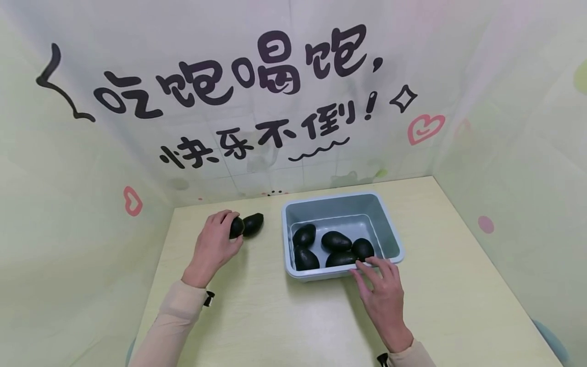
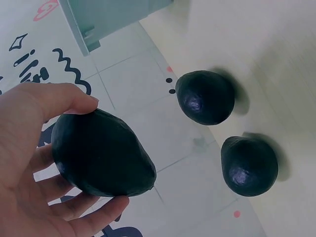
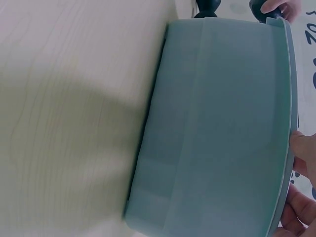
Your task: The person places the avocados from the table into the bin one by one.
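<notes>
Avocado (image 2: 101,155) sits in the left hand (image 1: 215,243), left of the blue tub (image 3: 232,123). The thumb (image 2: 69,100) bends over one side and the fingers (image 2: 101,217) curl round the other, holding it. Two more avocados (image 2: 206,98) lie on the table (image 1: 302,326), also left of the tub. The right hand (image 1: 384,293) sits at the tub's near edge and pinches the rim (image 1: 321,272), toward its right corner. Five avocados (image 1: 337,241) lie inside the tub.
</notes>
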A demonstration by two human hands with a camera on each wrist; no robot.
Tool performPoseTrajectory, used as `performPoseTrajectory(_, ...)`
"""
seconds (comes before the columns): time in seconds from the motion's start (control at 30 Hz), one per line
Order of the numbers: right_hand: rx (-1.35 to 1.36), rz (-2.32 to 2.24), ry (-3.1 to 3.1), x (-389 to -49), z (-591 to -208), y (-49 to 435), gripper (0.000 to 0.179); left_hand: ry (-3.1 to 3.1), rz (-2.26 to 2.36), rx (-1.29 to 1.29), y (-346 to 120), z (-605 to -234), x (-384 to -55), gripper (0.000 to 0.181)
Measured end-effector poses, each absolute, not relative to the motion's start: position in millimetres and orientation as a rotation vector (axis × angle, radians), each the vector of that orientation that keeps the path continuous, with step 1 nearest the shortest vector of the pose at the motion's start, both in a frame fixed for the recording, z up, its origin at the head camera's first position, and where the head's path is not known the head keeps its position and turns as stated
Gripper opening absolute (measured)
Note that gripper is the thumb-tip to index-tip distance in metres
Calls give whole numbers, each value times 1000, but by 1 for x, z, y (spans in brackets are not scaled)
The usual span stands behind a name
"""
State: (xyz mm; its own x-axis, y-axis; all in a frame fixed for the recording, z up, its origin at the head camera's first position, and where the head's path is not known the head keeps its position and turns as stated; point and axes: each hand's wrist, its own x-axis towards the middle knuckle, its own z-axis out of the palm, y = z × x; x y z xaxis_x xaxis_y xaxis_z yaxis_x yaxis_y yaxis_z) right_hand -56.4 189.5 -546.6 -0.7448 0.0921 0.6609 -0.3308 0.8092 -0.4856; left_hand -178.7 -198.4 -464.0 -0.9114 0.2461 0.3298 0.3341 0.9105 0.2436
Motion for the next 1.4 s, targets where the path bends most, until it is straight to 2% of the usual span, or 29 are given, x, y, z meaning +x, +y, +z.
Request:
performPoseTrajectory(0.4,190,783,-2273,-56,-546,189,24,-2755,-429,-462,-194,-460,-177,52)
performPoseTrajectory(0.63,191,775,-2255,-57,-546,190,47,-2774,-419,-472,-190,-458,-176,53)
performPoseTrajectory(0.8,188,779,-2259,-57,-546,189,53,-2775,-430,-473,-187,-456,-174,54)
performPoseTrajectory(1.4,188,791,-2269,-56,-545,189,38,-2738,-410,-526,-180,-451,-169,55)
